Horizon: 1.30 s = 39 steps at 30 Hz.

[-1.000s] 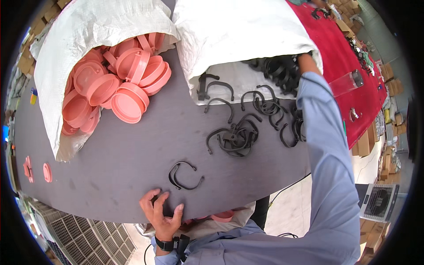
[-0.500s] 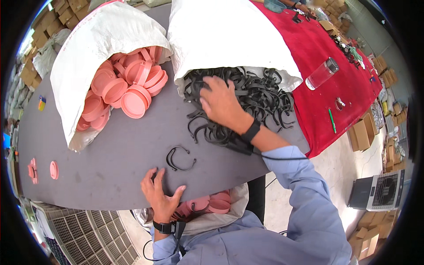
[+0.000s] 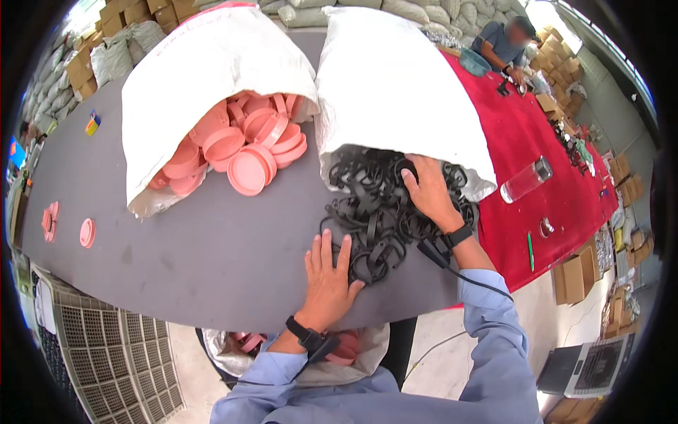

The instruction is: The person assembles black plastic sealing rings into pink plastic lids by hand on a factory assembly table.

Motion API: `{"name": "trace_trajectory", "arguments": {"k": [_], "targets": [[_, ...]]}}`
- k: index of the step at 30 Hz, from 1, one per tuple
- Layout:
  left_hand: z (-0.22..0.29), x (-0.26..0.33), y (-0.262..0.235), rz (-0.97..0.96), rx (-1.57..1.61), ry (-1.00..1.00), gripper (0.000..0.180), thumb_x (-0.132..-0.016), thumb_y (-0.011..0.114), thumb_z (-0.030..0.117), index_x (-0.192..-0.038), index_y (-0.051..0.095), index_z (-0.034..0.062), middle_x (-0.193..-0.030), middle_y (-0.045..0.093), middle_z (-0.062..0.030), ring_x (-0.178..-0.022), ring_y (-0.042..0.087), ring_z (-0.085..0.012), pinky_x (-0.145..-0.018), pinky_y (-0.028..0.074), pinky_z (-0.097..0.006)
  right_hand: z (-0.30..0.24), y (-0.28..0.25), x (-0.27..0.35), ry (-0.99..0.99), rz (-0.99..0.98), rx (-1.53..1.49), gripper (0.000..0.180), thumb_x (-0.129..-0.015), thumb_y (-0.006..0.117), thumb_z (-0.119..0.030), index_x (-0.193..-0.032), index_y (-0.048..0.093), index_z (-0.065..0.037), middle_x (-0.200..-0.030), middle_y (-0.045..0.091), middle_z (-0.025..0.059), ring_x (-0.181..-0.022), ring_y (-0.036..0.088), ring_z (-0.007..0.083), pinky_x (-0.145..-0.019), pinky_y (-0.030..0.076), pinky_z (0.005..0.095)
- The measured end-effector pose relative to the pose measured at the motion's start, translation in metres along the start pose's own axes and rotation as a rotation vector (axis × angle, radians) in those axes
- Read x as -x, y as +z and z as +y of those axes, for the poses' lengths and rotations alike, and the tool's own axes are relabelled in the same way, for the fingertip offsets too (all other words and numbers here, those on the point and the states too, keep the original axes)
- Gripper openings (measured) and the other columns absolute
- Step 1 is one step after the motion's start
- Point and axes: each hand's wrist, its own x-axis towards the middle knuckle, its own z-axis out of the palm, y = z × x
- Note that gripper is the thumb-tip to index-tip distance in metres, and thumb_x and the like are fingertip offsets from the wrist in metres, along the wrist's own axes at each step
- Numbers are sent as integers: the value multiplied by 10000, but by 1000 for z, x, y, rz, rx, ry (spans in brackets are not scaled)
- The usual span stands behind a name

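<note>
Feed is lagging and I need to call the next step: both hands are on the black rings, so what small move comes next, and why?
Probably close the left hand on one black ring at the near edge of the pile and lift it free. That hand lies flat, fingers spread over the loose rings nearest the table edge, while the right hand rests on the tangled heap at the sack mouth and can steady it.

Single head-worn fisheye view, looking steeply down and forward over grey worktop (image 3: 176, 247) from close range. Wearer's forearms enter from lower edge; left hand (image 3: 328, 279) and right hand (image 3: 431, 191) near centre. Straight edges bow toward dark circular rim. Far background compressed along top edge.
</note>
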Motion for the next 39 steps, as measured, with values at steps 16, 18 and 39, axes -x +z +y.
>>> {"name": "trace_trajectory", "arguments": {"k": [16,18,39], "targets": [[-15,-11,5,-77,54,-5,996,-747,890,320,-1578,402,65,-1640,264,-293,-1495,247,-553,-1159,263,-681,151,139,-181,-91,-65,56,376,-998,630,-329,-1240,733,-60,-1160,743,213,-1060,689,403,-968,533,486],[-14,-12,2,-144,62,-17,1015,-745,893,345,-1590,393,88,-1634,288,-279,-1499,276,-531,-1152,275,-692,156,148,-190,-104,-80,57,376,-999,629,-332,-1239,733,-62,-1161,743,213,-1061,689,402,-967,534,485],[-5,-7,1,-15,60,9,1158,-652,943,459,-1591,378,83,-1655,262,-259,-1550,195,-504,-1199,205,-672,51,17,-95,-162,-199,108,383,-1007,619,-363,-1228,738,-75,-1173,741,214,-1069,691,395,-965,537,469]]}}
